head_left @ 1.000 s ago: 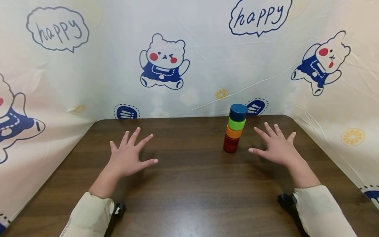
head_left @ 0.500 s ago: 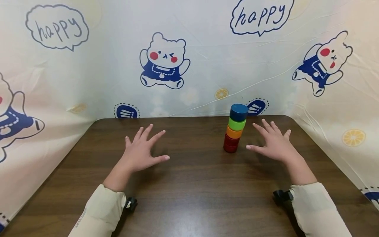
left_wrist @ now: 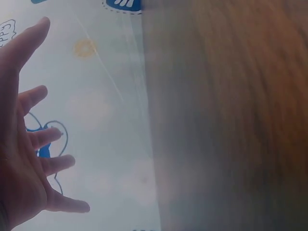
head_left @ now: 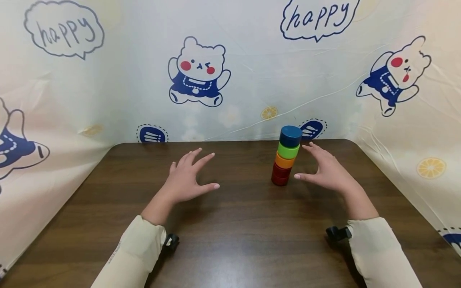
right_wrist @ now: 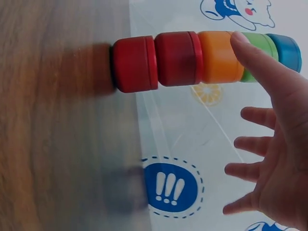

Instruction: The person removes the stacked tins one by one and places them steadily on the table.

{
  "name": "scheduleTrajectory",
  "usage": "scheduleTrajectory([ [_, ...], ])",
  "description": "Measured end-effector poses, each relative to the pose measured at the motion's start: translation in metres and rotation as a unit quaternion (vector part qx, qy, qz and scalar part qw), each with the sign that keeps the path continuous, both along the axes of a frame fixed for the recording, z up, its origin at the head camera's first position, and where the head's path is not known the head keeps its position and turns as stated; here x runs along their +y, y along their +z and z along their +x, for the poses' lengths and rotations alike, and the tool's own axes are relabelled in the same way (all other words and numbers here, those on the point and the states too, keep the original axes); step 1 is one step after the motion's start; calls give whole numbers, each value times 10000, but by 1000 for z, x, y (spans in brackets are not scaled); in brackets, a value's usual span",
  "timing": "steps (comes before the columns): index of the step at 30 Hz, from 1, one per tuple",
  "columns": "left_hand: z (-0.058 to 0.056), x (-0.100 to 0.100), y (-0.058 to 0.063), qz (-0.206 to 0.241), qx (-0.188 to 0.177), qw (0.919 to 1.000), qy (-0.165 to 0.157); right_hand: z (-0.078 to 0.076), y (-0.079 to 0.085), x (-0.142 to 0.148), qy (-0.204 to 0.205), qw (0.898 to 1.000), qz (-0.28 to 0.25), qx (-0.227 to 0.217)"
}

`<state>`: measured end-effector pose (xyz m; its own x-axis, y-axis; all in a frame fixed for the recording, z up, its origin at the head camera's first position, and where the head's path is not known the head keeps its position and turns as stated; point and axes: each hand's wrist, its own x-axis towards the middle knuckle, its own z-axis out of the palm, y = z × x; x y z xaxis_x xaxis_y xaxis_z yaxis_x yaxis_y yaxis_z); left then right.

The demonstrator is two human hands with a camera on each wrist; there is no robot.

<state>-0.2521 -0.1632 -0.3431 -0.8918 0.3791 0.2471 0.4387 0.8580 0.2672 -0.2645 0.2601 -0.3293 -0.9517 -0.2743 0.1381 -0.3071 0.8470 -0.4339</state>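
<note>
A stack of round, cup-like pieces (head_left: 285, 161) stands upright on the table, right of the middle in the head view. From the bottom it runs red, dark red, orange, green and blue, as the right wrist view shows with the orange piece (right_wrist: 219, 57) in the middle. The right hand (head_left: 329, 170) hovers just right of the stack, fingers spread, thumb near its lower part, apart from it. Over the left-middle of the table floats the left hand (head_left: 185, 178), fingers spread, holding nothing. In the left wrist view only that hand (left_wrist: 24, 159), the backdrop and tabletop appear.
The brown wooden table (head_left: 234, 240) has rounded far corners. Behind it and along both sides hangs a pale printed sheet (head_left: 245, 72) with bears and "happy" bubbles. A dark device sits at each wrist, the left one (head_left: 171, 242) and the right one (head_left: 338, 233).
The left hand has moved right and slightly forward over the table. The right hand has drifted left, closer to the stack. The stack stays where it was.
</note>
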Motion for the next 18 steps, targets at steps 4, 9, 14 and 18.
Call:
scheduleTrajectory([
  [4, -4, 7, -1, 252, 58, 9996, -150, -4, -6, -2, 39, 9990, -440, -41],
  [9, -7, 16, 0, 629, 86, 9974, -353, -8, -13, -6, -19, 9935, -1123, -174],
  [14, -10, 25, 2, 915, 179, 9941, -559, -11, -15, -12, 125, 9817, -1881, -282],
  [18, -13, 33, 6, 1063, 177, 9916, -713, -13, -15, -15, 210, 9724, -2311, -249],
])
